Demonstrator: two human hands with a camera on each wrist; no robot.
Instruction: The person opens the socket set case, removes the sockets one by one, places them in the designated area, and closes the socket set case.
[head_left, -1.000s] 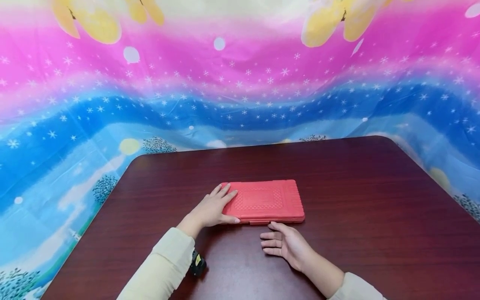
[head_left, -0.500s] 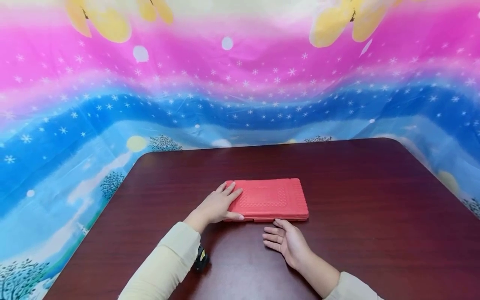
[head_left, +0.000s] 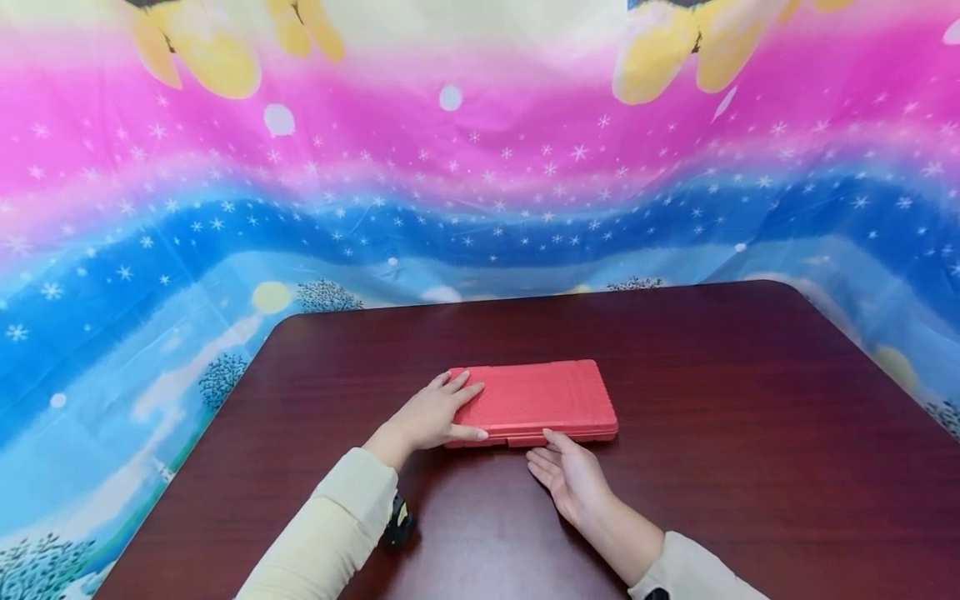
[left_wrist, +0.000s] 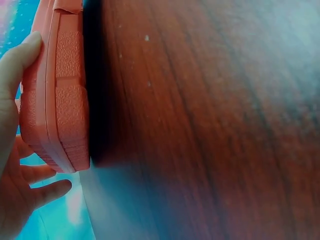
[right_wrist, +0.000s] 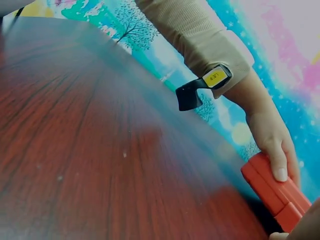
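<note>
A flat red plastic case [head_left: 536,396] lies on the dark wooden table, its latch side facing me. My left hand [head_left: 431,412] rests on its left end, fingers spread over the top and thumb along the front edge. In the left wrist view, that thumb [left_wrist: 31,44] lies on the case's rim, with some fingers stretched past the end. My right hand [head_left: 573,479] is at the front, just right of the latch [head_left: 525,442]. Its thumb touches the front edge, and its fingers extend below, nearly straight. The case in the right wrist view [right_wrist: 272,187] is partly hidden by the right hand.
The brown table [head_left: 750,400] has rounded far corners. Behind it hangs a pink and blue patterned cloth [head_left: 480,167]. A black wrist device with a yellow label [right_wrist: 215,77] sticks out under my left cuff.
My right hand has moved up to the front edge of the case, and its thumb now touches there. The left hand stays on the left end.
</note>
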